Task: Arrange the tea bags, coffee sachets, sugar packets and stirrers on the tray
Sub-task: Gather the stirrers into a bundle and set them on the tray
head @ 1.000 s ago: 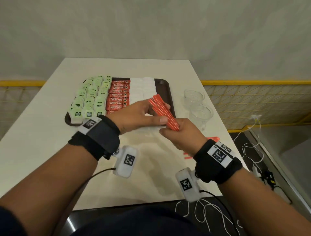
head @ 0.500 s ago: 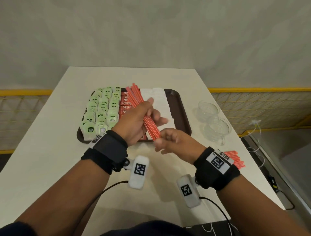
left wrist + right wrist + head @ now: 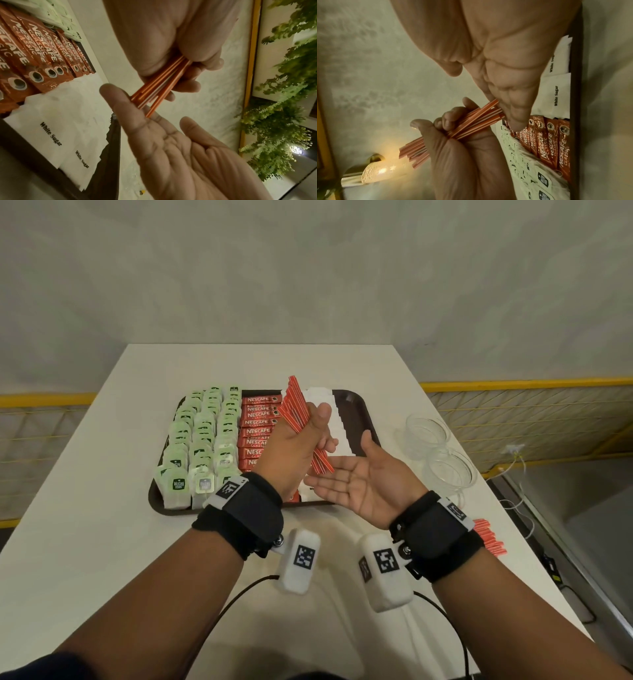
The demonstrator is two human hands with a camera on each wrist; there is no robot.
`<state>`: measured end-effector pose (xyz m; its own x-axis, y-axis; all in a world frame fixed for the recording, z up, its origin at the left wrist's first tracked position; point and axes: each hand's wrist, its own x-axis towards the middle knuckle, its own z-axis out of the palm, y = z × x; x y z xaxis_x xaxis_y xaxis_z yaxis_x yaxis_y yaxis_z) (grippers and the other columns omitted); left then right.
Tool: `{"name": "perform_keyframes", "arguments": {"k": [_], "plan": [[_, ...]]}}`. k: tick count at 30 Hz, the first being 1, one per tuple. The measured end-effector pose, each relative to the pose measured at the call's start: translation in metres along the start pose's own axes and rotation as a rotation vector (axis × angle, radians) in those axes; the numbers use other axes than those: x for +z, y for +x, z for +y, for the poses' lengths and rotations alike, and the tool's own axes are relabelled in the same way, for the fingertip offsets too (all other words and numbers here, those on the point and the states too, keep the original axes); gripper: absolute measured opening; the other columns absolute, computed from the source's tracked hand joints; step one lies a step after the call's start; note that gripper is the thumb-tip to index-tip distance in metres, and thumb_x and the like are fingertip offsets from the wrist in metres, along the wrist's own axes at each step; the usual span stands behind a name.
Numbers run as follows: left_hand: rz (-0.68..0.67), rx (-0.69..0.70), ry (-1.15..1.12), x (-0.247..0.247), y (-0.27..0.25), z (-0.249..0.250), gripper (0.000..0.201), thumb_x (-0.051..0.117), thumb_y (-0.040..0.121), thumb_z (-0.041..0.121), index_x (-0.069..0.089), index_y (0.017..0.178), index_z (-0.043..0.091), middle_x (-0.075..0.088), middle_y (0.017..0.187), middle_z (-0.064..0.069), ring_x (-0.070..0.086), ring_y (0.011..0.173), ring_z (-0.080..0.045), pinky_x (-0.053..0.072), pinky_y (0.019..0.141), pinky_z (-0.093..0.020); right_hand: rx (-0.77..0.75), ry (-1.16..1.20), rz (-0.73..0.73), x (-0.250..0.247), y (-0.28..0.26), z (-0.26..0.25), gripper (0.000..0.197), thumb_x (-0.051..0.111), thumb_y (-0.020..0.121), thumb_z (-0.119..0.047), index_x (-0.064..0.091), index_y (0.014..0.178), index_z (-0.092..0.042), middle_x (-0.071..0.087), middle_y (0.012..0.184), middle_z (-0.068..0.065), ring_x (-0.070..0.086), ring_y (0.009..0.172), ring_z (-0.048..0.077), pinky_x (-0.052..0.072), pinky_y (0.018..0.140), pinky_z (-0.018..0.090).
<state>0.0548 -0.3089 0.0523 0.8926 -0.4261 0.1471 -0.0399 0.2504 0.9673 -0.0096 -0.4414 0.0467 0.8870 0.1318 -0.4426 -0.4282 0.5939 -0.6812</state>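
Observation:
My left hand grips a bundle of red stirrers upright above the dark brown tray. Its fingers curl round the stirrers. My right hand lies flat, palm up, under the bundle's lower ends, which touch its fingers. On the tray lie green tea bags at the left, red coffee sachets in the middle and white sugar packets to their right. From the right wrist I see the stirrers in the left hand.
Two clear plastic cups stand on the white table right of the tray. More red stirrers lie near the table's right edge behind my right wrist. A yellow railing runs beyond the table.
My left hand has raised the bundle more upright and moved it right over the tray. My right hand let go of the lower ends and opened flat beneath them.

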Motion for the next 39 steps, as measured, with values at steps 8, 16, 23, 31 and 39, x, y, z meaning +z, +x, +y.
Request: {"name": "perform_keyframes", "arguments": {"k": [8, 16, 23, 31, 39], "plan": [[-0.033, -0.055, 0.129, -0.001, 0.004, -0.006, 0.05, 0.05, 0.093, 0.049, 0.046, 0.068, 0.006, 0.049, 0.058, -0.008, 0.053, 0.054, -0.018, 0.052, 0.061, -0.034, 0.037, -0.216, 0.011, -0.004, 0.004, -0.015, 0.095, 0.019, 0.086, -0.077, 0.056, 0.124, 0.001, 0.059, 0.128, 0.023, 0.055, 0.123, 0.035, 0.042, 0.106, 0.045], [-0.317, -0.496, 0.033, -0.006, -0.005, -0.014, 0.036, 0.055, 0.097, 0.043, 0.042, 0.074, 0.018, 0.033, 0.057, 0.003, 0.029, 0.046, -0.011, 0.039, 0.047, -0.025, -0.429, -0.859, 0.124, 0.027, -0.011, -0.073, 0.065, 0.015, 0.095, -0.063, 0.042, 0.143, -0.028, 0.041, 0.15, -0.01, 0.039, 0.135, 0.003, 0.027, 0.117, 0.034], [-0.438, -0.565, -0.04, -0.004, -0.009, -0.011, 0.038, 0.054, 0.097, 0.04, 0.04, 0.069, 0.018, 0.03, 0.055, 0.002, 0.028, 0.041, -0.008, 0.037, 0.044, -0.022, -0.304, -1.084, 0.024, 0.023, 0.006, -0.062, 0.053, 0.024, 0.085, -0.079, 0.065, 0.106, -0.052, 0.053, 0.138, -0.015, 0.043, 0.131, 0.006, 0.023, 0.118, 0.036], [-0.467, -0.613, -0.014, -0.001, -0.005, -0.01, 0.04, 0.053, 0.1, 0.029, 0.041, 0.064, 0.017, 0.032, 0.05, 0.003, 0.028, 0.038, -0.006, 0.029, 0.04, -0.019, -0.501, -1.205, 0.113, 0.016, 0.019, -0.06, 0.034, 0.051, 0.093, -0.05, 0.062, 0.111, -0.024, 0.064, 0.099, -0.005, 0.061, 0.084, 0.006, 0.051, 0.078, 0.025], [-0.485, -0.633, 0.036, 0.01, -0.002, -0.006, 0.04, 0.056, 0.099, 0.02, 0.048, 0.06, 0.018, 0.034, 0.05, 0.002, 0.029, 0.039, -0.006, 0.03, 0.044, -0.02, -0.706, -1.425, 0.188, 0.009, 0.027, -0.05, 0.036, 0.065, 0.089, -0.038, 0.057, 0.065, -0.012, 0.046, 0.051, -0.007, 0.042, 0.048, 0.007, 0.037, 0.053, 0.02]]}}
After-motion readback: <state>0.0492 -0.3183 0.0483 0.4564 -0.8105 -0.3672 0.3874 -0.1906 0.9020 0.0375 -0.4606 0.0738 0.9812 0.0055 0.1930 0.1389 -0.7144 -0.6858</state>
